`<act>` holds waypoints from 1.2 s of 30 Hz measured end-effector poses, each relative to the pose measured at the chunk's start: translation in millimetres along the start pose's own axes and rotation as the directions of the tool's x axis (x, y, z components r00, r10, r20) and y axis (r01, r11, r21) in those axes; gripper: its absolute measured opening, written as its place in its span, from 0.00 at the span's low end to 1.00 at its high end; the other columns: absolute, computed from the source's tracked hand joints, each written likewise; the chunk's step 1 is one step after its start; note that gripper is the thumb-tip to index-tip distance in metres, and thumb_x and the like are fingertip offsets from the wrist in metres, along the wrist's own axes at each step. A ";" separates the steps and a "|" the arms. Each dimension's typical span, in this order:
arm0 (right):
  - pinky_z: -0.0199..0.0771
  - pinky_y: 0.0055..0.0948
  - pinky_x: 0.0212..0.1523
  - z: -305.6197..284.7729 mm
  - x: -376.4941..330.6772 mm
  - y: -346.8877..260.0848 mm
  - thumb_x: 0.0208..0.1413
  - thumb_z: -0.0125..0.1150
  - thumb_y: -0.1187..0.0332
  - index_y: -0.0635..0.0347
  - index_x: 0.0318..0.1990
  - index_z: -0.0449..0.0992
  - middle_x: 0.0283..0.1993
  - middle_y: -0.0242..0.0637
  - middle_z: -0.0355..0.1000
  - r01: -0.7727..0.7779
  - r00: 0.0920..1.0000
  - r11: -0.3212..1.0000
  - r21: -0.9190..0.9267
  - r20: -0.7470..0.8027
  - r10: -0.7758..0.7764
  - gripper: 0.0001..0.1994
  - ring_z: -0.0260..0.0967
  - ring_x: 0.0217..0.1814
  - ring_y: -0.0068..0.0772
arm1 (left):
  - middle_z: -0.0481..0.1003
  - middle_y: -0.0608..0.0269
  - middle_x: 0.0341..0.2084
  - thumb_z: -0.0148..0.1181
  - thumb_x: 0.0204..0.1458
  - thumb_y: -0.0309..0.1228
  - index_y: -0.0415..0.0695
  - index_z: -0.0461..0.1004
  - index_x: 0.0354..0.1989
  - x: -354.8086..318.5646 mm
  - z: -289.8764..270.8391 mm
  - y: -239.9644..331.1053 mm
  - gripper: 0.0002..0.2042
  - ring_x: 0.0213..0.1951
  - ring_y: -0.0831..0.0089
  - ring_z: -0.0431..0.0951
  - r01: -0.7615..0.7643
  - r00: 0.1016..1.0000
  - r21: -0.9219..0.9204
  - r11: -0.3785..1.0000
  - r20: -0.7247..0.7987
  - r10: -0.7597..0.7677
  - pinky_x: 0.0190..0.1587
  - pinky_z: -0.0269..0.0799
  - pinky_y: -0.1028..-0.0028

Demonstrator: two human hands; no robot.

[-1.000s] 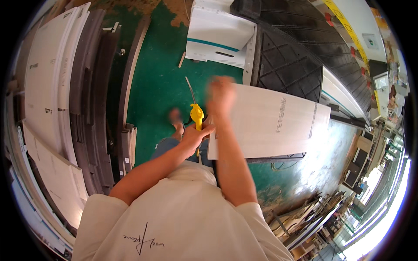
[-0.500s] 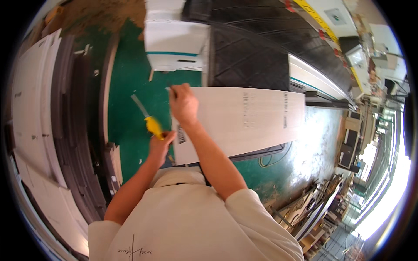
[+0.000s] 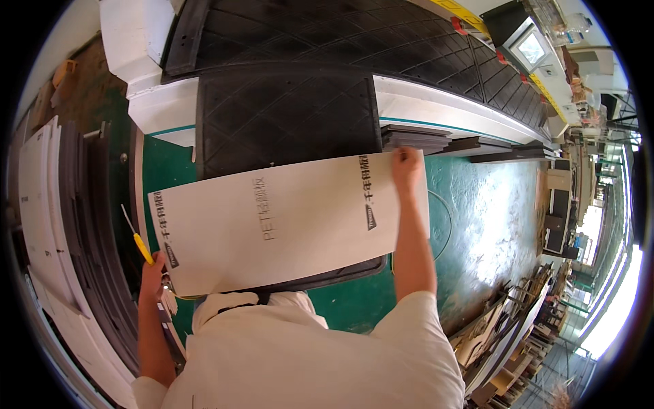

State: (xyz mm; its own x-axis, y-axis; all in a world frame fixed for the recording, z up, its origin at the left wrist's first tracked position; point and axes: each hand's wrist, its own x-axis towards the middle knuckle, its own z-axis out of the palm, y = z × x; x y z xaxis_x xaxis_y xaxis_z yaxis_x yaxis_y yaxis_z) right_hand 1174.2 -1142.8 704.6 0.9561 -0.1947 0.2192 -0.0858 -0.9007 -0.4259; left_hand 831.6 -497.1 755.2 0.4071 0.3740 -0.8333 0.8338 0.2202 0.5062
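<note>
A long white panel [image 3: 317, 225] with dark printing lies across in front of me. At its near left corner, my left hand [image 3: 154, 276] is closed around a yellow-handled tool [image 3: 142, 247] with a long thin metal blade pointing up and away. The hand is beside the panel's left edge; whether it also touches the panel, I cannot tell. At the far right corner, my right hand [image 3: 407, 170] is curled into a fist over the panel. Its fingertips are hidden, and anything small between them cannot be made out.
Beyond the panel is a black table [image 3: 286, 116] with a diamond pattern, joined to a white machine body [image 3: 449, 112]. Dark boards [image 3: 415, 138] are stacked beneath it. Upright boards [image 3: 51, 225] lean at the left. A thin cable [image 3: 451, 218] curves over the green floor at right.
My right hand has gone from the panel's left end to its right end. My left hand, still gripping the yellow-handled tool, has shifted left and nearer. The whole view has turned.
</note>
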 end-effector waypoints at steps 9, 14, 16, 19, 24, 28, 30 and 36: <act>0.78 0.40 0.47 -44.3 60.0 94.9 0.55 0.69 0.62 0.59 0.43 0.86 0.41 0.45 0.82 -0.177 0.984 0.982 -0.061 -0.015 0.177 0.13 0.80 0.42 0.47 | 0.71 0.73 0.28 0.62 0.63 0.49 0.46 0.75 0.49 -19.7 -1.1 -41.9 0.18 0.27 0.81 0.68 0.072 0.994 -0.056 0.996 -0.075 -0.076 0.29 0.65 0.75; 0.77 0.39 0.42 -10.2 9.3 49.1 0.57 0.68 0.66 0.62 0.40 0.85 0.37 0.43 0.80 -0.059 0.996 0.998 0.030 -0.057 0.061 0.10 0.77 0.37 0.42 | 0.74 0.72 0.34 0.64 0.62 0.48 0.41 0.76 0.55 -38.0 -15.9 -68.1 0.23 0.32 0.79 0.74 0.088 0.996 0.021 0.996 -0.022 -0.088 0.36 0.70 0.76; 0.77 0.38 0.42 15.0 -27.3 -25.6 0.58 0.68 0.67 0.62 0.40 0.85 0.37 0.43 0.79 -0.029 0.999 0.999 0.040 -0.037 0.030 0.08 0.77 0.37 0.42 | 0.77 0.70 0.36 0.64 0.62 0.47 0.39 0.75 0.57 -51.1 -13.2 -64.0 0.25 0.35 0.78 0.80 0.043 0.997 -0.071 0.997 0.063 -0.039 0.35 0.69 0.78; 0.77 0.39 0.42 47.9 -79.2 -134.2 0.58 0.68 0.68 0.62 0.38 0.84 0.37 0.41 0.77 0.073 0.997 0.989 0.130 -0.020 -0.071 0.07 0.77 0.38 0.42 | 0.79 0.67 0.37 0.62 0.63 0.47 0.38 0.75 0.56 -57.0 -14.7 -81.8 0.24 0.37 0.76 0.83 -0.015 0.992 -0.177 0.984 0.121 0.037 0.33 0.68 0.79; 0.75 0.41 0.38 116.1 -202.9 -374.2 0.56 0.66 0.73 0.57 0.33 0.81 0.34 0.40 0.71 0.190 0.940 0.910 0.367 0.199 -0.276 0.01 0.74 0.37 0.44 | 0.80 0.63 0.37 0.62 0.64 0.47 0.37 0.75 0.52 -53.0 -11.5 -95.7 0.23 0.32 0.76 0.82 -0.054 0.995 -0.245 0.968 0.073 0.074 0.30 0.67 0.78; 0.75 0.47 0.40 174.5 -276.5 -519.2 0.55 0.65 0.70 0.59 0.33 0.82 0.35 0.43 0.73 0.386 0.797 0.810 0.442 0.282 -0.534 0.04 0.75 0.41 0.49 | 0.81 0.63 0.31 0.64 0.61 0.49 0.39 0.78 0.45 -52.2 -20.1 -91.0 0.22 0.32 0.75 0.82 -0.026 0.989 -0.253 0.967 0.133 0.061 0.34 0.73 0.76; 0.76 0.47 0.41 177.4 -279.8 -546.5 0.56 0.66 0.69 0.60 0.34 0.83 0.36 0.44 0.74 0.387 0.754 0.815 0.431 0.361 -0.549 0.05 0.75 0.41 0.50 | 0.82 0.62 0.32 0.65 0.60 0.46 0.38 0.79 0.44 -46.8 -23.1 -104.7 0.20 0.32 0.75 0.82 -0.094 0.977 -0.300 0.949 0.154 0.145 0.35 0.75 0.75; 0.75 0.42 0.40 163.3 -241.1 -507.9 0.56 0.67 0.71 0.59 0.40 0.84 0.37 0.42 0.74 0.460 0.672 0.757 0.463 0.375 -0.638 0.06 0.76 0.38 0.48 | 0.81 0.62 0.36 0.68 0.58 0.37 0.34 0.78 0.49 -45.0 -22.0 -132.5 0.19 0.35 0.75 0.80 -0.184 0.955 -0.409 0.894 0.143 0.262 0.42 0.76 0.74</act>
State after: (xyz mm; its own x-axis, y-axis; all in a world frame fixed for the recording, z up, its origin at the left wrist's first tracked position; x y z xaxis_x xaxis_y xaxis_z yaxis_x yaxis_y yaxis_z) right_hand 1033.0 -575.0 724.7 0.8023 0.5901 0.0896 0.5052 -0.5915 -0.6284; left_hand 694.5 -523.3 730.5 0.6599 0.2862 -0.6947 0.5179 0.4966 0.6965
